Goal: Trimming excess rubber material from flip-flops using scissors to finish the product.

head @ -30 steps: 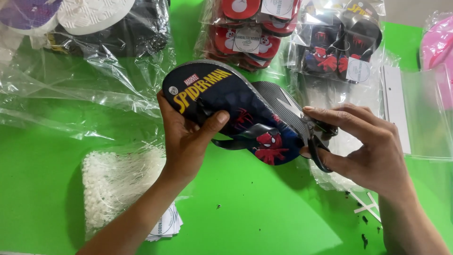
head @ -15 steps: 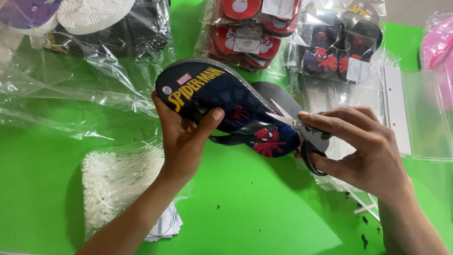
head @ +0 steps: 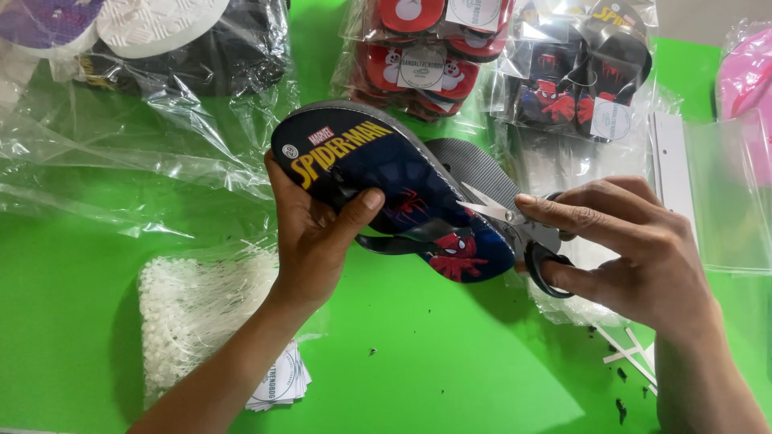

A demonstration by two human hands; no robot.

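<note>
Scissors [head: 515, 229] pinched in the right hand [head: 635, 249] point left at the dark blue sandals [head: 394, 197], gripped above the green table [head: 450, 370] by the left hand [head: 318, 233].

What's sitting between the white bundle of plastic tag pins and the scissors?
In the head view, the left hand and its forearm cross that stretch, gripping the dark blue flip-flop; beneath them is bare green table.

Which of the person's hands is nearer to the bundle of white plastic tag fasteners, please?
Left. The left hand holds the sandal just above-right of the white fasteners; the right hand, holding scissors, is far across the green table.
</note>
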